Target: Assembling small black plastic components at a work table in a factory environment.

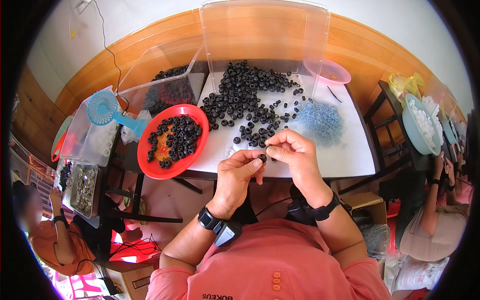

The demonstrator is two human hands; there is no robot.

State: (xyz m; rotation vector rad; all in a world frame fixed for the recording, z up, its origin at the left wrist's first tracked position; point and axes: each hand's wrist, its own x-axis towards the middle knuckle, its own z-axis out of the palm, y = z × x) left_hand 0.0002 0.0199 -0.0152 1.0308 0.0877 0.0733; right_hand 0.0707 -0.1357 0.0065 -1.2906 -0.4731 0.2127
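Left hand (pixel 239 172) pinching a small black ring (pixel 262 158), right hand (pixel 292 150) fingertips pinched beside it, above white table (pixel 345 155).

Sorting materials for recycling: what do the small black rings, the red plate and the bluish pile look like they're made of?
Black rings: matte, dull, probably rubber or plastic. Red plate: glossy moulded plastic, with sheen along its rim. Bluish pile: fine glinting strands, perhaps thin wire; too small to tell.

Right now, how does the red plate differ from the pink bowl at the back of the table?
The red plate lies near the left front edge and holds black rings; the pink bowl sits far back on the right, paler, see-through, smaller in the picture, with no rings showing. Both are round.
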